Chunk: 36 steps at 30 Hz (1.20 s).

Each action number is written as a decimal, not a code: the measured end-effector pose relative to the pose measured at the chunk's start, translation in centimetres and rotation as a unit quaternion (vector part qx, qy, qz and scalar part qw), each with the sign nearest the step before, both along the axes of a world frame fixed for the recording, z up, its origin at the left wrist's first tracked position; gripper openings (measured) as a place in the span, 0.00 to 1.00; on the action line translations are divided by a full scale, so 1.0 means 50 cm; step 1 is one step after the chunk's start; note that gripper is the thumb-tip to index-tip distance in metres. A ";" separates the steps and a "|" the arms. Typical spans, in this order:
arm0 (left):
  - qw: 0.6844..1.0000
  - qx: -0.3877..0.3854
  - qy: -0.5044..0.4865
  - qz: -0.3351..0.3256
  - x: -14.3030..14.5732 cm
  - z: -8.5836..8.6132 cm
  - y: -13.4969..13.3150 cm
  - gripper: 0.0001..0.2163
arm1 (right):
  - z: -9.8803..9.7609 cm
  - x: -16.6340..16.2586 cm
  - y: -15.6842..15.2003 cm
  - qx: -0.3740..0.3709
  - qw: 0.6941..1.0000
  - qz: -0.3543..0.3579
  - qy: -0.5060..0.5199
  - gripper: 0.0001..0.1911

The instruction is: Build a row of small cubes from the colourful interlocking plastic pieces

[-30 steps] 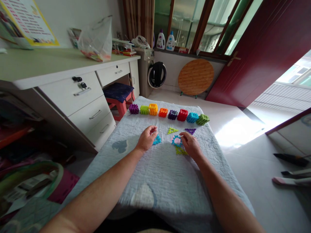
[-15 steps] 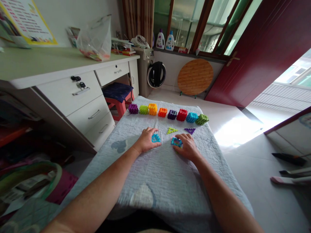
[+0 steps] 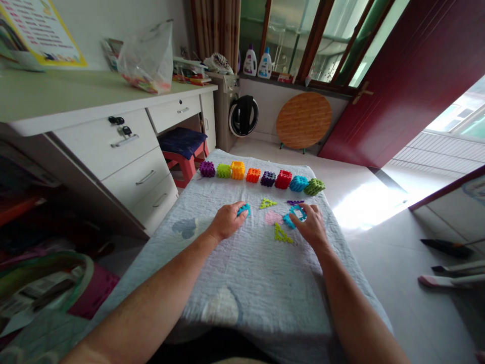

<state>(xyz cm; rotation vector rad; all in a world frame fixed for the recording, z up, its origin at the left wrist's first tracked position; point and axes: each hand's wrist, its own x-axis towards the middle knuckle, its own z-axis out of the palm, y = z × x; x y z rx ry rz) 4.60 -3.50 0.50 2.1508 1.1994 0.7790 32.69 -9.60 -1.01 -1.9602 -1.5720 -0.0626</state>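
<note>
My left hand [image 3: 227,221] is closed around a small blue plastic building piece [image 3: 244,208], its thumb and fingers pinching it just above the cloth. Farther right, my right hand [image 3: 312,225] grips a blue square building frame [image 3: 299,213] between thumb and fingers. Part of the frame is behind the fingers, and more blue shows beside the thumb. A lime-green triangle piece [image 3: 282,234] lies on the cloth left of that hand. Beyond it are a second lime triangle [image 3: 268,203] and a purple triangle [image 3: 295,202].
A row of coloured block cubes crosses the far end of the cloth-covered table [image 3: 227,268], from a purple cube [image 3: 207,169] to a green twisted one [image 3: 314,186]. A white desk [image 3: 125,106] and a stool [image 3: 184,146] stand on the left.
My right hand has moved right with the blue frame, and a lime triangle now shows on the cloth where it was. My left hand has closed more tightly on its blue piece.
</note>
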 end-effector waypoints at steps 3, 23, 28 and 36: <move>1.000 -0.019 -0.024 0.005 0.003 -0.008 0.001 0.12 | -0.012 -0.004 -0.003 -0.051 0.997 0.005 -0.061 0.22; 0.991 0.069 0.111 -0.005 -0.011 -0.023 0.018 0.28 | -0.009 -0.013 -0.005 -0.100 0.991 0.022 -0.085 0.22; 0.992 0.061 0.110 -0.009 -0.010 -0.026 0.017 0.26 | 0.017 -0.072 -0.007 -0.011 0.987 0.157 -0.008 0.24; 0.998 0.066 0.021 -0.005 -0.008 -0.005 0.015 0.26 | 0.027 -0.176 -0.028 -0.079 0.939 0.334 -0.033 0.31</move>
